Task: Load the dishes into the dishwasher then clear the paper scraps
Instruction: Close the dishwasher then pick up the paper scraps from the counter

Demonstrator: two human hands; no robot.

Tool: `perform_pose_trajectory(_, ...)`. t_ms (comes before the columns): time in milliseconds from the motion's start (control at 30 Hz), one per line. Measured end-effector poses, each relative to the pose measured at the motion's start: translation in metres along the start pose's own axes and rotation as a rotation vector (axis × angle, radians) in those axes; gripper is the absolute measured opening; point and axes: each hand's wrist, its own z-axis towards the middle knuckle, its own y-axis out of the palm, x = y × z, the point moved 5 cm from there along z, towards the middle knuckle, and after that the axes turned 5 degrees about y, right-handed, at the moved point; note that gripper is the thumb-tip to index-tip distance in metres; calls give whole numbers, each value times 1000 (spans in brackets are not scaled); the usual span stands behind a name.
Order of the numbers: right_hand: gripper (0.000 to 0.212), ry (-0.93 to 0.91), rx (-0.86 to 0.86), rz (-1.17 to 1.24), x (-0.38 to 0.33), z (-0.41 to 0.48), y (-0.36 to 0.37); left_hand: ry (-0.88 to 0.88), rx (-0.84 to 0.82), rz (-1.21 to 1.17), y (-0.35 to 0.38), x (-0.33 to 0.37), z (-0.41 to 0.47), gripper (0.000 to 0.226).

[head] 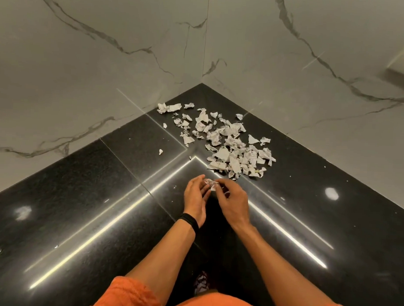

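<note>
Past your orange garment [132, 294], your right hand [232, 201] pinches a paper scrap [211, 183] beside your left hand [195, 197], fingers relaxed; a loose pinch could drop it.

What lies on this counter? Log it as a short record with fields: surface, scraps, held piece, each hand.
surface: glossy black counter in a corner of marble walls
pile: torn paper scraps spread loose on the counter, toward the corner
held: small crumpled piece between both hands, nearer than the pile
right hand: fingertips pinch the crumpled piece
left hand: fingers at the crumpled piece, grip unclear; black wristband
</note>
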Motion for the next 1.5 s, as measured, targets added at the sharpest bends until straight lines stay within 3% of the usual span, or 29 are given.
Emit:
perform_pose_trajectory(167,23,-136,-150,-71,-14,1,23,-213,16,-313,17,-7,1,30)
perform_pose_trajectory(333,12,-70,-14,50,-18,36,2,-235,59,-495,15,3,8,29)
perform_pose_trajectory(500,37,-179,-205,-444,-7,87,12,-221,109,-483,6,13,11,25)
perform_pose_trajectory(633,31,-289,-224,-694,3,91,19,-193,110,-506,-3,22,12,23)
perform_pose_trajectory(733,22,-290,-177,-631,10,84,18,-171,105,-521,-9,26,13,18)
perform_pose_trajectory(900,19,-68,86,-137,-3,60,-7,-183,79,-528,4,15,12,18)
perform_pose_trajectory(1000,15,23,-24,50,-18,37,0,-213,11,-444,21,7,6,29)
perform_pose_trajectory(1167,15,-44,-258,-37,-19,17,20,-243,59,-351,25,-3,4,35)
perform_pose_trajectory(1300,11,33,-102,126,-15,28,0,-243,104,-436,12,1,9,31)
perform_pose_trajectory(1367,18,24,-73,24,-4,38,-9,-234,121,-462,9,6,9,30)
perform_pose_trajectory(1500,30,-125,-325,-408,21,32,-1,-226,110,-434,4,7,10,32)
